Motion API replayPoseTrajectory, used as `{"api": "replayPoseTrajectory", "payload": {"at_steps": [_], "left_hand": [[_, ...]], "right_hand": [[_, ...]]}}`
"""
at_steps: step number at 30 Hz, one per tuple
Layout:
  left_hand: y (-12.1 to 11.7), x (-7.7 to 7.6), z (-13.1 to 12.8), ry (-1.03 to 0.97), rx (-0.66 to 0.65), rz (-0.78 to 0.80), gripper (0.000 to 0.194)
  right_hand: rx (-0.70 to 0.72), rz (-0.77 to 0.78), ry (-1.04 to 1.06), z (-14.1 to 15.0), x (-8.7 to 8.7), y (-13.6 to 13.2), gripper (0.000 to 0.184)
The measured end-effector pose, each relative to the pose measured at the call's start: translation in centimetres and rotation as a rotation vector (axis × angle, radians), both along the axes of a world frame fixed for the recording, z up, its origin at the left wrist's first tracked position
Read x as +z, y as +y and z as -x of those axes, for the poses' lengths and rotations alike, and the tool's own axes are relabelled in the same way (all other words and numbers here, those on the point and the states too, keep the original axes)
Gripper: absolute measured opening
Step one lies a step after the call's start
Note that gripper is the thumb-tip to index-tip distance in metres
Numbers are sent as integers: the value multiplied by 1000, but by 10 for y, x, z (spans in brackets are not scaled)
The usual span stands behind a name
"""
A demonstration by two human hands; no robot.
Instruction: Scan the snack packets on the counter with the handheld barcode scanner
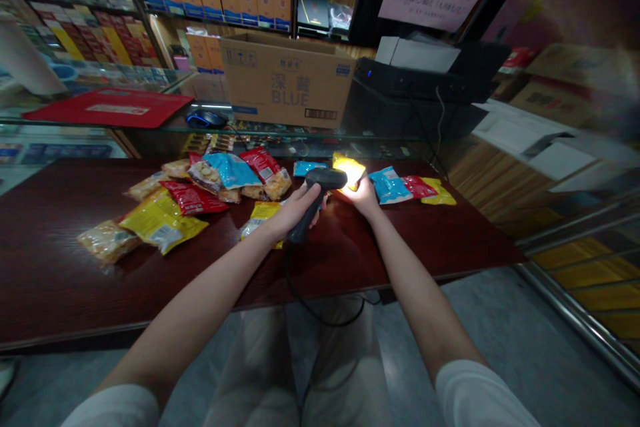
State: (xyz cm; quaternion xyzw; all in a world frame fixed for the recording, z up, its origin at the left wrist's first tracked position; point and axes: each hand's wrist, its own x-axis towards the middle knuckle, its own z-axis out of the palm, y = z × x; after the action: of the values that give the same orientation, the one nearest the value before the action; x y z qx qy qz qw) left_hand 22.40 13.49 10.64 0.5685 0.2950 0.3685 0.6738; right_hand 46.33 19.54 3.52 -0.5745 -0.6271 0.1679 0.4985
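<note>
My left hand (pixel 299 209) is wrapped round the handle of a black barcode scanner (pixel 325 178), whose head points right. Bright light from it falls on a yellow snack packet (pixel 349 163) that my right hand (pixel 361 193) grips just above the table. Below my left wrist lies another yellow packet (pixel 261 215), partly hidden by the arm. A blue packet (pixel 309 168) rests behind the scanner. Right of my right hand, a blue packet (pixel 390 185), a red packet (pixel 416 187) and a yellow packet (pixel 440 192) lie in a row.
Several more packets, among them a large yellow one (pixel 161 220), are heaped on the dark wooden table (pixel 210 287) to the left. Behind stand a cardboard box (pixel 290 83), a computer mouse (pixel 206 119) and a black printer (pixel 425 90). The scanner's cable (pixel 320 320) hangs over the front edge.
</note>
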Motion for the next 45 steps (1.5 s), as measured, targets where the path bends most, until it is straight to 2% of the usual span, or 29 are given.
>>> {"api": "replayPoseTrajectory", "payload": {"at_steps": [6,9,14,17,20,22,24,27,29,31,34,37,39,41,43,45], "left_hand": [[-1,3,2,12,-2,20,64],[-1,3,4,7,5,19,65],[4,2,9,16,2,-4,68],[8,3,13,20,20,-9,71],[11,5,17,22,41,1,72],[13,8,21,14,35,9,72],[16,10,25,-4,36,-1,72],[23,10,31,-64,70,-27,71],[29,7,34,-78,69,-21,70],[33,4,35,-82,74,-8,70],[37,0,35,-101,115,0,67],[38,-1,34,-92,128,5,66],[37,0,34,-80,130,7,66],[36,1,34,-70,129,9,67],[35,2,34,-70,125,11,66],[36,1,34,-88,128,15,64]], "right_hand": [[-60,-18,70,3,0,2,52],[-155,-43,84,0,3,3,58],[-429,-80,-38,-23,27,-10,74],[-670,36,-182,-42,40,-21,78],[-915,142,-251,-59,44,-29,80],[-1041,129,-230,-68,42,-34,84],[-1106,90,-214,-74,39,-37,83],[-975,64,-294,-77,35,-39,55],[-842,91,-386,-75,31,-38,47],[-788,135,-464,-73,25,-36,53],[-821,168,-506,-77,16,-34,67],[-875,120,-488,-82,16,-35,70],[-859,43,-508,-77,20,-35,73],[-734,-32,-559,-61,25,-32,70],[-506,-53,-602,-37,26,-28,54],[-285,-7,-613,-12,23,-24,39]]}}
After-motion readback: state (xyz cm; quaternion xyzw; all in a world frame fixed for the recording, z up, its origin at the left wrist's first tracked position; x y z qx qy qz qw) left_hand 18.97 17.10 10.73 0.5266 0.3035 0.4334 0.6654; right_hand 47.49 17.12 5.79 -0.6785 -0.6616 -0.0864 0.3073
